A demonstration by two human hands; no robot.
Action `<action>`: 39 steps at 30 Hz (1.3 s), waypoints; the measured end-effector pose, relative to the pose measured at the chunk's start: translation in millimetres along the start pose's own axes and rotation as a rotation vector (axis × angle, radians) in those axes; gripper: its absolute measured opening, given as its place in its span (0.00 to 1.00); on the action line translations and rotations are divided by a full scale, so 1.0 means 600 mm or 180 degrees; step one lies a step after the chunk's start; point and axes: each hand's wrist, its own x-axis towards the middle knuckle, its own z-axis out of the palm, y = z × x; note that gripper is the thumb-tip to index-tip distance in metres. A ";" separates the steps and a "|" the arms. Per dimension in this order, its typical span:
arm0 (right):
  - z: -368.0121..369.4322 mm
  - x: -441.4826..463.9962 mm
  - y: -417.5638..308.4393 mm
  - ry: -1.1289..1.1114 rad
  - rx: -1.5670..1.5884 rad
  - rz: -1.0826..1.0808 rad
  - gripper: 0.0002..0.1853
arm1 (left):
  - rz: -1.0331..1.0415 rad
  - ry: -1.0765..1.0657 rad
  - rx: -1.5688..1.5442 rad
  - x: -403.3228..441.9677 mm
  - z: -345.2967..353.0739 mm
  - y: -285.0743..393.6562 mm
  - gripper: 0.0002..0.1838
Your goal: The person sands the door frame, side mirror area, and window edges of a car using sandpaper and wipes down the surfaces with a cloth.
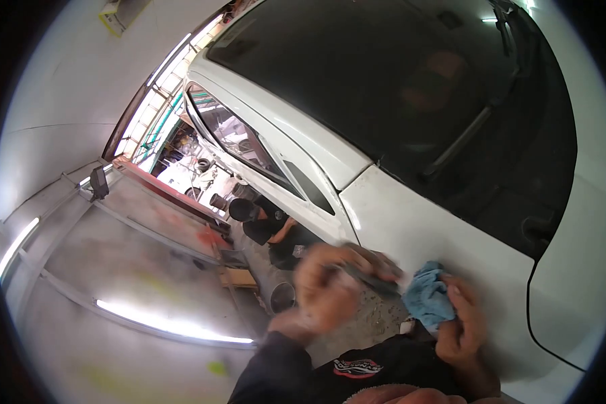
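My left hand (330, 283) is smeared by motion beside the car's side. Its fingers are curled around a dark grey, flat piece (372, 276), too blurred to name. A crumpled light-blue cloth (427, 293) is gripped in my right hand (463, 316), between fingers and thumb. The cloth is just right of the grey piece, and a narrow gap seems to separate them. Both hands are close to the white car's body panel (444, 236), below the dark windshield (397, 101). Whether either hand touches the panel, I cannot tell.
Another person (273, 222) in dark clothes and a cap is low beside the car. A metal bucket (283, 296) stands on the floor near that person. Bright tube lights (175, 326) line the wall at left, and a cardboard box (238, 277) is at its foot.
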 end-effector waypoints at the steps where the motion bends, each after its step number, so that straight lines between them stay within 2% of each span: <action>1: -0.011 0.003 -0.005 0.0028 -0.0102 -0.0002 0.27 | 0.0813 0.0229 0.1092 0.025 -0.019 0.016 0.10; 2: -0.022 0.005 -0.010 0.0079 -0.0209 -0.0014 0.26 | 0.1524 0.0369 0.2171 0.057 -0.058 0.027 0.12; 3: -0.036 0.005 -0.019 0.0117 -0.0320 0.0010 0.25 | 0.1707 0.0794 0.3533 0.087 -0.098 0.049 0.13; 4: -0.049 0.001 -0.025 0.0238 -0.0531 -0.0057 0.24 | 0.2048 0.0801 0.5360 0.139 -0.115 0.092 0.12; 6: -0.068 -0.007 -0.026 0.0448 -0.0956 -0.0219 0.22 | 0.2206 -0.0243 0.6081 0.230 -0.178 0.149 0.10; 9: -0.079 -0.040 -0.018 0.0712 -0.1297 0.0084 0.21 | 0.2017 -0.0838 0.6490 0.305 -0.232 0.161 0.12; 11: -0.082 -0.051 -0.012 0.0574 -0.1545 0.0036 0.22 | 0.1854 -0.1331 0.6815 0.331 -0.248 0.156 0.12; 13: -0.076 -0.053 -0.006 0.0589 -0.1731 -0.0174 0.25 | 0.1673 -0.1611 0.6930 0.345 -0.266 0.147 0.11; 17: -0.079 -0.063 -0.002 0.0657 -0.1693 -0.0135 0.24 | 0.1594 -0.1984 0.7011 0.360 -0.260 0.145 0.09; 20: -0.084 -0.080 0.020 0.0735 -0.1550 -0.0138 0.25 | 0.0684 -0.1861 0.6384 0.368 -0.246 0.134 0.09; 23: -0.088 -0.077 0.017 0.0626 -0.1684 -0.0167 0.27 | 0.0646 -0.1939 0.6166 0.375 -0.252 0.138 0.11; 26: -0.083 -0.084 0.019 0.0621 -0.1760 -0.0206 0.29 | 0.0321 -0.1640 0.5735 0.370 -0.261 0.140 0.13; 30: -0.090 -0.075 0.012 0.0418 -0.1696 -0.0224 0.33 | 0.0556 -0.1425 0.5717 0.356 -0.259 0.125 0.15; 34: -0.099 -0.074 0.013 0.0333 -0.1682 -0.0252 0.35 | 0.0635 -0.2229 0.5463 0.329 -0.183 0.087 0.14; 36: -0.098 -0.076 0.013 0.0305 -0.1705 -0.0249 0.35 | 0.0490 -0.2386 0.5130 0.300 -0.127 0.052 0.13; 39: -0.099 -0.070 0.009 0.0317 -0.1624 -0.0243 0.34 | 0.0639 -0.2504 0.5243 0.299 -0.122 0.054 0.11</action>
